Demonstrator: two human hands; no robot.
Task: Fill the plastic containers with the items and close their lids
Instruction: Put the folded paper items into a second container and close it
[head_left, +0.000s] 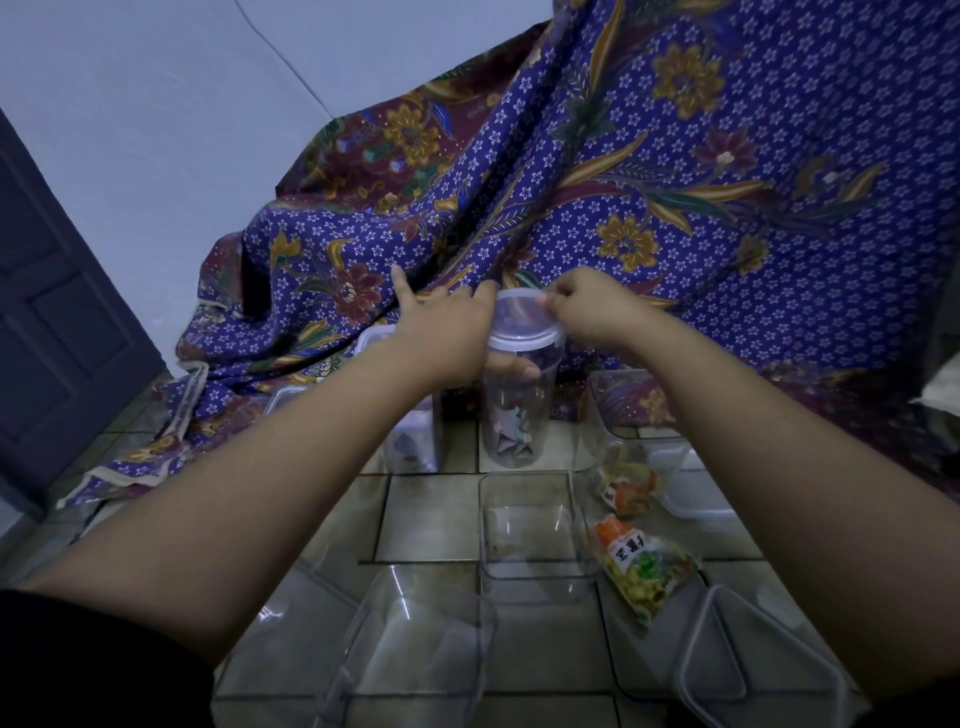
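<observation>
A tall clear round container (514, 415) stands on the tiled floor with folded items at its bottom. My left hand (447, 332) wraps around its upper wall, thumb showing through the plastic. On its mouth sits a clear round lid (522, 325), and my right hand (587, 312) pinches the lid's far right rim. Two colourful snack packets (641, 566) (626, 480) lie on the floor to the right. An open square container (535, 525) stands in front of the tall one.
A purple flowered cloth (675, 182) hangs behind. More clear containers stand at left (415, 436), right (623, 410) and near front (410, 649). A loose lid (748, 660) lies at lower right, another (696, 488) at right. A dark door (57, 322) is at left.
</observation>
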